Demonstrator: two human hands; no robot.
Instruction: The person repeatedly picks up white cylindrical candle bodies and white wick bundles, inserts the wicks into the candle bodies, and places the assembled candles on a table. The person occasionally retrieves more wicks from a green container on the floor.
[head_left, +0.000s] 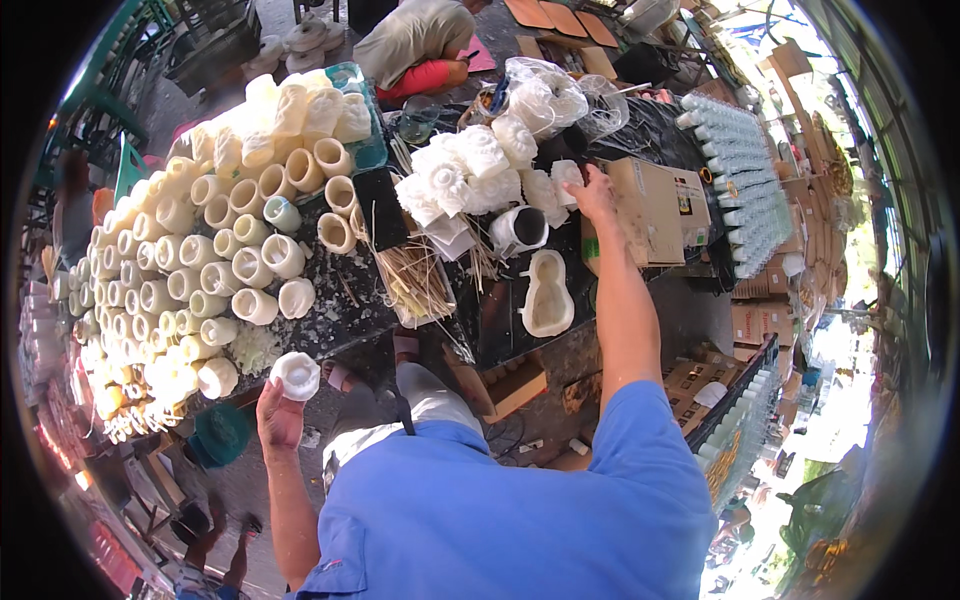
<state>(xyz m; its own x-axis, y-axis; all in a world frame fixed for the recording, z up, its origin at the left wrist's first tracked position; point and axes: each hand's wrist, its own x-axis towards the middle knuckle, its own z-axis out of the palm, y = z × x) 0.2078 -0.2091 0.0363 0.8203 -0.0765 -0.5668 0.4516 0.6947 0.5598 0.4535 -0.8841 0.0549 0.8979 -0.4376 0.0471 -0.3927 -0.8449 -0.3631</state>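
Near the table's front edge, my left hand (281, 418) holds up a small white round piece (296, 376) with a hollow in its top, fingers closed on its side. My right hand (596, 196) is stretched far forward, thumb and fingers around a white moulded piece (565, 178) at the right end of a pile. That pile of white moulded pieces (462, 170) shows raised flower-like patterns. In front of it stand a white cup-shaped piece with a dark inside (519, 230) and an open cream mould of rounded, waisted outline (547, 293).
Rows of cream hollow cylinders (200, 250) cover the table's left side. Thin sticks (415, 280) lie at the middle. A cardboard box (645, 212) sits beside my right forearm, with rows of glassware (740, 185) beyond. A person (415, 45) bends over across the table.
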